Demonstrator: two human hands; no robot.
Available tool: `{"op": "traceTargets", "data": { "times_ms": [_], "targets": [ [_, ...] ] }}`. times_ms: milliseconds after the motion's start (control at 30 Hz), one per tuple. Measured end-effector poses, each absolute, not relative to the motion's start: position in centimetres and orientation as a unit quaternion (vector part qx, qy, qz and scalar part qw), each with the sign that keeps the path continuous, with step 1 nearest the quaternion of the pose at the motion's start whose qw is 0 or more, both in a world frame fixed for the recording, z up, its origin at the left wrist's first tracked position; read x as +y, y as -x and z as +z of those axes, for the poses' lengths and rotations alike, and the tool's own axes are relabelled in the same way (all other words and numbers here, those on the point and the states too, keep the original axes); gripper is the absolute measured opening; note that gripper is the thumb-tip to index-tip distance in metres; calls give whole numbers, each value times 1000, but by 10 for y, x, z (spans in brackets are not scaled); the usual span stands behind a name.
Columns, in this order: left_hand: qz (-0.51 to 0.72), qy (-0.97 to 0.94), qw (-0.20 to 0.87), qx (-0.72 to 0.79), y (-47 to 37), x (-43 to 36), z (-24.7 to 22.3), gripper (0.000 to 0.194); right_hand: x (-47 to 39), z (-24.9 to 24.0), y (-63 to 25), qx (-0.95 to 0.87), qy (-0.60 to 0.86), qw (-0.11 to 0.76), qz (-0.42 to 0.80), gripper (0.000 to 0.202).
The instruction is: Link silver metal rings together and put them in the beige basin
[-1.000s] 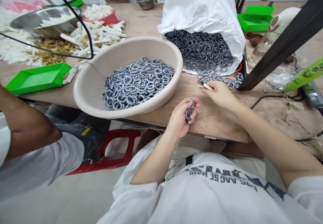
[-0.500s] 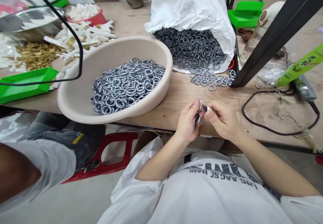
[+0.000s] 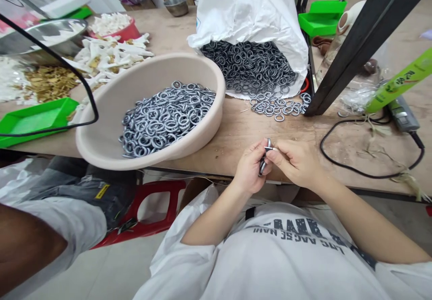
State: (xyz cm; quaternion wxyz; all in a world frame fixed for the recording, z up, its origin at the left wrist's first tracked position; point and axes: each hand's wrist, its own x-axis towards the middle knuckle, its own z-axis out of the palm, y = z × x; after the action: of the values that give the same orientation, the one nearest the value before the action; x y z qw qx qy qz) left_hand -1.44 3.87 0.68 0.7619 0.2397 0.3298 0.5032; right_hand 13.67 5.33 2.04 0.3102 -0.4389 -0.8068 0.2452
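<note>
My left hand (image 3: 250,167) is closed around a few grey rings (image 3: 262,166), one of which stands up between thumb and fingertips. My right hand (image 3: 295,161) pinches a small, thin dark blade (image 3: 268,148), its tip laid against the upper ring. Both hands meet just above the table's front edge. To their left a beige basin (image 3: 151,159) holds a heap of similar grey rings (image 3: 168,117). Behind the hands, darker rings (image 3: 253,65) spill from the mouth of a white sack (image 3: 249,16) onto the wood.
A black metal post (image 3: 351,52) rises right of the sack. Beyond it lie a black cable (image 3: 324,156), a power strip (image 3: 403,115) and a green packet (image 3: 401,81). Green trays (image 3: 37,120) and white pieces (image 3: 108,56) are at left. Another person's arm (image 3: 30,246) shows beside a red stool (image 3: 162,210).
The blade in my right hand has turned and now lies across the ring in my left hand. The hands have drawn slightly closer together. The view has shifted a little.
</note>
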Motion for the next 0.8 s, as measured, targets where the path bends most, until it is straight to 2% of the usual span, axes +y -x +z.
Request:
{"op": "traceTargets", "data": {
  "times_ms": [167,333,433,500,667,800],
  "targets": [
    [467,-265,788,300,20,31,14,39,97,12,-155,-721,580,312,214,48],
    [499,-236,762,338,33,43,10,34,141,3,-156,-766,622,148,61,28],
    [512,-232,753,342,41,51,6,35,150,2,-150,-767,629,117,52,20],
    [522,-226,747,344,45,54,4,35,143,7,-144,-765,610,164,128,17],
    [547,-235,711,374,36,56,0,33,89,25,-120,-627,451,397,496,29],
    [558,-266,686,384,18,52,-4,39,57,18,-101,-506,436,481,568,36]
  ]
}}
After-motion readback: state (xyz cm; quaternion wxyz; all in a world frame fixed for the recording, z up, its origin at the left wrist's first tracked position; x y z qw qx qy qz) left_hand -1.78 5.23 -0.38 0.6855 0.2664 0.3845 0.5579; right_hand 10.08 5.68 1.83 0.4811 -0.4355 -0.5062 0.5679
